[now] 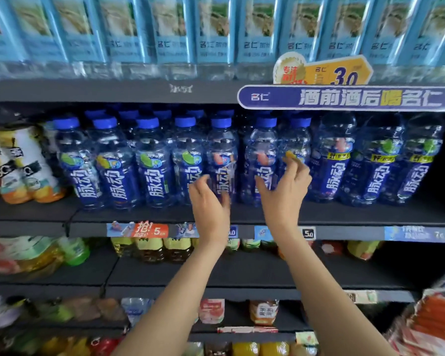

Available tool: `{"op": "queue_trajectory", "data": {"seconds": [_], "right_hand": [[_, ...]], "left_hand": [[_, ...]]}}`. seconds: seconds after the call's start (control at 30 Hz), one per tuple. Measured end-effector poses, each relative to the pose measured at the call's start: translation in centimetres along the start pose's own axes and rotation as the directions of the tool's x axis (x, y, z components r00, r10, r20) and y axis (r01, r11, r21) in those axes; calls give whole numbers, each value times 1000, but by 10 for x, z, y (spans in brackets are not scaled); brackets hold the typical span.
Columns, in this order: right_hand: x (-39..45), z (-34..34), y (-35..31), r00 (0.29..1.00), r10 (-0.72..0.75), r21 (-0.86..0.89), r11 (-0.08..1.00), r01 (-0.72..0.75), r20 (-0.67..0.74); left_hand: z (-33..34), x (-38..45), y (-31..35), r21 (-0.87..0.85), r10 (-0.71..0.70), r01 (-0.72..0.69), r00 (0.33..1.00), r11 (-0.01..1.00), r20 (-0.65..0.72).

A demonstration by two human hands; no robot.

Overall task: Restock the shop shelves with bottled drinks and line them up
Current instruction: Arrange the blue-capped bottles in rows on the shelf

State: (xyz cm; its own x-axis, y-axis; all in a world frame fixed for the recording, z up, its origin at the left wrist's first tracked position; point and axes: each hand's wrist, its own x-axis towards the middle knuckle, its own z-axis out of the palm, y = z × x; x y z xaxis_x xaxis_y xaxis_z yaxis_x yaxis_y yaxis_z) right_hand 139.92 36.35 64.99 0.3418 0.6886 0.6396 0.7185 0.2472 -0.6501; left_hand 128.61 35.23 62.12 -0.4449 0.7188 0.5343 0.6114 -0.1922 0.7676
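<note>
1. The dark grey metal shelf (139, 214) at chest height carries a front row of clear blue plastic drink bottles with blue screw caps and dark blue labels (116, 163), standing upright, side by side and touching or nearly so. More blue caps show in rows behind them.
2. The left hand (211, 199) is raised before the shelf, fingers spread and loosely bent, in front of the blue-capped bottle with a pink fruit mark (222, 160). The hand is blurred; I cannot tell whether it touches that bottle. It grips nothing.
3. The right hand (284, 187) is raised just to the right of it, fingers relaxed and slightly curled, fingertips (292, 163) at the label of the blue-capped bottle with an orange fruit mark (294, 150). Contact cannot be confirmed; no grip is visible.
4. At the right end stand larger bottles of the same blue make with yellow label bands (337, 160).
5. To the left of the row lie white and orange drink packs (23, 163), tilted.
6. The shelf above holds pale blue labelled bottles (211, 29) in a close row, with a blue and white promotional strip (344, 97) on its edge.
7. Price tags (149, 229) sit on the shelf edge under the blue bottles.
8. Lower shelves hold yellow-labelled tea bottles (149, 249) and mixed drinks.
</note>
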Motion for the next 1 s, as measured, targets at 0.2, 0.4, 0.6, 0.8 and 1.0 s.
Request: {"op": "queue_trajectory", "data": {"seconds": [0.2, 0.4, 0.6, 0.8, 1.0], "right_hand": [[-11, 40, -37, 957, 2, -18, 1000, 3, 290], [-5, 55, -47, 942, 105, -189, 981, -45, 318], [-4, 56, -42, 950, 95, -201, 979, -35, 299], [-11, 62, -43, 962, 103, -291, 957, -25, 255], [-15, 66, -44, 962, 132, -335, 941, -45, 240]], "left_hand": [[-15, 19, -20, 18, 32, -39, 952, 999, 303], [-17, 29, -37, -91, 111, -79, 896, 993, 430], [-20, 29, -41, -91, 173, -148, 862, 985, 477], [-38, 23, -48, -42, 23, -21, 999, 999, 46], [-38, 29, -42, 49, -94, 92, 995, 995, 32]]}}
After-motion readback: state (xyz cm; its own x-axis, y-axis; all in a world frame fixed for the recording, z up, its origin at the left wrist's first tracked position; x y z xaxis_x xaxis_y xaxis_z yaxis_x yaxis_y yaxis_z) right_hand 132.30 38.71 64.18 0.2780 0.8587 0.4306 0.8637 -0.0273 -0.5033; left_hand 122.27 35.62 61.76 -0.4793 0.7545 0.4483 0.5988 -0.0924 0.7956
